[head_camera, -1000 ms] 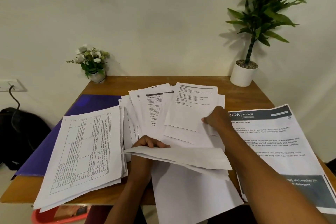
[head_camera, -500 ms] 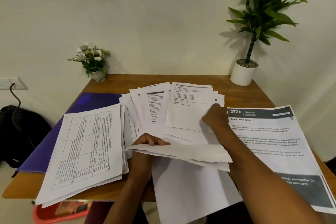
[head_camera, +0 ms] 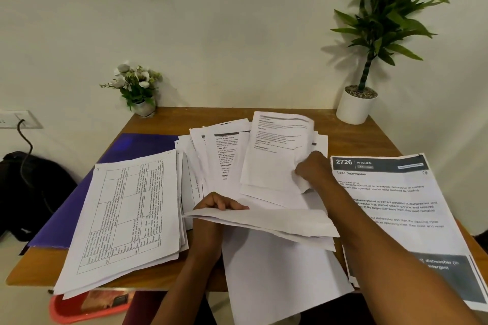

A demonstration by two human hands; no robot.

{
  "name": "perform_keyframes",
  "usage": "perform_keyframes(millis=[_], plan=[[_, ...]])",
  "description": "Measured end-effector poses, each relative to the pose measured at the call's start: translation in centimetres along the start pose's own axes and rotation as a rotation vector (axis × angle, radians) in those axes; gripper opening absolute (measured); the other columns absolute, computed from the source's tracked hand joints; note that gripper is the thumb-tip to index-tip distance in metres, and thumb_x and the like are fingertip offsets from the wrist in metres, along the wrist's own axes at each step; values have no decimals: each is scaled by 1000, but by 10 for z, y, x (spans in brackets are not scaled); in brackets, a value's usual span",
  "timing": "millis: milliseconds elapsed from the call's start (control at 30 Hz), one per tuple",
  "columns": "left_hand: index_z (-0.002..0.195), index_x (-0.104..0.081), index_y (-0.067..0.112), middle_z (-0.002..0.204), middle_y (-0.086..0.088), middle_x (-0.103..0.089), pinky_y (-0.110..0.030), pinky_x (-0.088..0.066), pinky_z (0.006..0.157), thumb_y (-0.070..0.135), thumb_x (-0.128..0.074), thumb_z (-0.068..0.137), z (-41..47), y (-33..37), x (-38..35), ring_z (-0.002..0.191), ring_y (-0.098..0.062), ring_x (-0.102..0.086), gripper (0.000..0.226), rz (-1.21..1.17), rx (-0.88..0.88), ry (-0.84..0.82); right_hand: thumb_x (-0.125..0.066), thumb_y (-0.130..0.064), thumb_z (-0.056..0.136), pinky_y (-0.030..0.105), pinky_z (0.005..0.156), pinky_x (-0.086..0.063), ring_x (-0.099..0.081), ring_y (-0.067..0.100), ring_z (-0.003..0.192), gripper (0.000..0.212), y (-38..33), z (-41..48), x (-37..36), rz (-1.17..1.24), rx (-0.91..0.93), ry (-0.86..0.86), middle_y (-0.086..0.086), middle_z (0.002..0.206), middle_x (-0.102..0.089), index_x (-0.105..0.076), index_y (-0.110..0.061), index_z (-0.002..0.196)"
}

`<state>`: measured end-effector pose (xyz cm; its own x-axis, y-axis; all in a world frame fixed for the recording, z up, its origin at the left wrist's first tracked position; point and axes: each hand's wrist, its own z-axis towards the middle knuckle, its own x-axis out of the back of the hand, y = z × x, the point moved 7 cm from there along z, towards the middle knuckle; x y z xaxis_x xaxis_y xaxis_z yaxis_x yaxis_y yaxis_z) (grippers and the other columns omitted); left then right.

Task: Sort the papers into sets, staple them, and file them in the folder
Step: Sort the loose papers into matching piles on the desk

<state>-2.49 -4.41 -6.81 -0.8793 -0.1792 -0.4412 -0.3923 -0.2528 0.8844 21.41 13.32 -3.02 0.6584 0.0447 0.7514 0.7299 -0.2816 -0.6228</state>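
papers (head_camera: 227, 155) fanned, overlapping; right hand (head_camera: 314, 169) pinches printed sheet (head_camera: 274, 158), left hand (head_camera: 219, 202) grips blank sheets (head_camera: 264, 221).

Wooden table (head_camera: 351, 137) against a plain cream wall (head_camera: 224, 34).

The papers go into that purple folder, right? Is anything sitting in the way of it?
Yes. A stack of table-printed pages lies across the near right part of the purple folder and would probably need moving first.
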Motion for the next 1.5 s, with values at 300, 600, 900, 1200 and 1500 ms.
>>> perform_keyframes(millis=[300, 600, 900, 1200, 1500], plan=[[61, -69, 31, 102, 9, -75, -32, -55, 93, 12, -48, 106, 6, -4, 16, 95, -14, -72, 53, 110, -48, 115, -64, 2, 87, 39, 70, -60, -67, 29, 84, 24, 13, -16, 6, 562, -95, -236, 15, 99, -70, -66, -4, 110], [72, -73, 25, 111, -4, -75, -35, -61, 89, 52, -75, 85, 4, 0, 4, 91, -26, -76, 31, -5, 6, -1, -63, 11, 81, 41, 77, -60, -66, 40, 107, 42, 30, -27, 13, 803, -118, -271, 15, 120, -68, -70, -18, 110], [83, -65, 4, 73, -3, -66, -36, -49, 70, 7, -61, 67, -8, 8, 8, 80, -24, -59, 17, 186, 84, 245, -71, 5, 87, 25, 53, -56, -69, 21, 87, 66, 12, -52, 28, 906, 49, -337, -1, 104, -68, -47, -20, 143], [88, -65, 3, 73, 0, -64, -21, -49, 58, 12, -57, 66, -11, 16, 0, 71, -15, -58, 25, 262, 89, 236, -75, 4, 84, 16, 53, -53, -72, 2, 68, 39, 13, -67, 46, 838, 266, -168, -3, 101, -73, -62, -12, 117], [109, -63, -11, 86, -8, -67, -19, -52, 62, -6, -57, 88, -12, 16, 3, 81, -20, -61, 23, 271, 96, 249, -78, -9, 85, 21, 61, -57, -73, 13, 87, 32, 18, -77, 44, 788, 357, -184, -4, 102, -75, -65, -24, 110]])
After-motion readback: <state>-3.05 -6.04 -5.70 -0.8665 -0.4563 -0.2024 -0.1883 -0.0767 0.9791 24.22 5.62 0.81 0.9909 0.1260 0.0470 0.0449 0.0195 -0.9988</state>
